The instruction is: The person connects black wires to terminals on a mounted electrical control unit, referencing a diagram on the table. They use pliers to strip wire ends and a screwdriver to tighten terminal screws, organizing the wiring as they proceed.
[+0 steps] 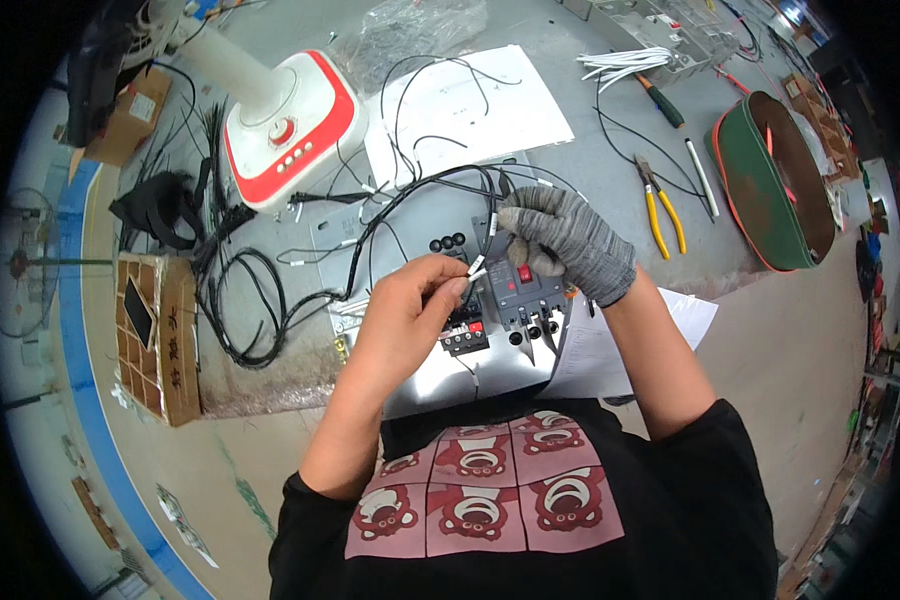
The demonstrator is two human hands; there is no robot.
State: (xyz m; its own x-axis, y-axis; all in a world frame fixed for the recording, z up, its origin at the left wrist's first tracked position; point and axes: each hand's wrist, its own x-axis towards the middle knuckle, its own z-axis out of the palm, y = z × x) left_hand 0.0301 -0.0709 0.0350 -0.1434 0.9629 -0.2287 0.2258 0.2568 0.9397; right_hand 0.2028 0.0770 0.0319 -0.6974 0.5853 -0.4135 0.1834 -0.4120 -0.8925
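Observation:
My bare left hand (402, 318) pinches the end of a thin wire with white marker sleeves (477, 267) between thumb and forefinger. My right hand (573, 243), in a grey knitted glove, is closed beside a black wire bundle (440, 176); its curled fingers hide whatever they hold. Beneath both hands lies a metal mounting plate (425, 393) carrying electrical parts. A grey circuit breaker (523, 300) with a red switch sits under the gloved hand. To its left, a black relay-like block (465, 338) with a red part and screw terminals is partly covered by my left hand.
A white and red fan base (295, 130) stands at the far left, near loose black cables (245, 335) and a compartmented box (160, 345). On the right lie yellow-handled pliers (660, 210), a screwdriver (662, 103), a white pen (701, 178) and a green open bag (770, 185). Paper sheets (530, 105) lie behind.

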